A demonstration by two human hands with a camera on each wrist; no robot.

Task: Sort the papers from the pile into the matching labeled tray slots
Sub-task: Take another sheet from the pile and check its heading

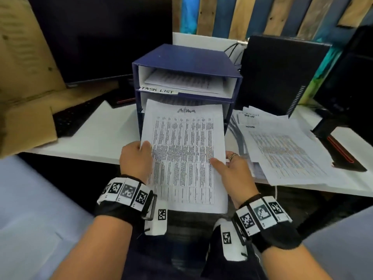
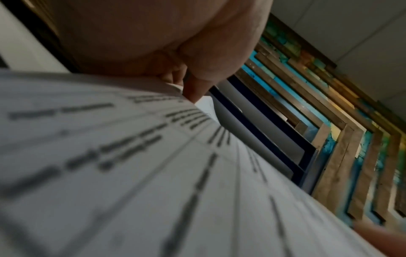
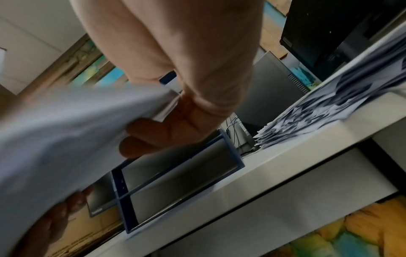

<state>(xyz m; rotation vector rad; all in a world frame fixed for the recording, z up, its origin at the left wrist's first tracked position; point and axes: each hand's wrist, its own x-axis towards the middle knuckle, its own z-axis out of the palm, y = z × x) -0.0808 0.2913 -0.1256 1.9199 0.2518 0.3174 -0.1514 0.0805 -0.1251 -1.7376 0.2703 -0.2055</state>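
A printed sheet with a table point(image 1: 184, 158) is held flat in front of the blue tray stack point(image 1: 185, 61). My left hand point(image 1: 137, 156) pinches its left edge, thumb on top. My right hand point(image 1: 230, 168) pinches the right edge, with fingers under the sheet point(image 3: 66, 130) in the right wrist view. The sheet's far edge reaches the second slot, below the top slot labelled TASK LIST point(image 1: 159, 90), which holds papers. The pile of papers point(image 1: 282, 150) lies on the desk to the right. The left wrist view shows the sheet point(image 2: 131, 173) close up and blurred.
The white desk point(image 1: 96, 138) carries a keyboard point(image 1: 74, 118) and monitor point(image 1: 101, 37) at left, cardboard point(image 1: 26, 126) at far left, and a black computer case point(image 1: 282, 73) behind the pile. A red-edged monitor base point(image 1: 341, 150) sits at the right.
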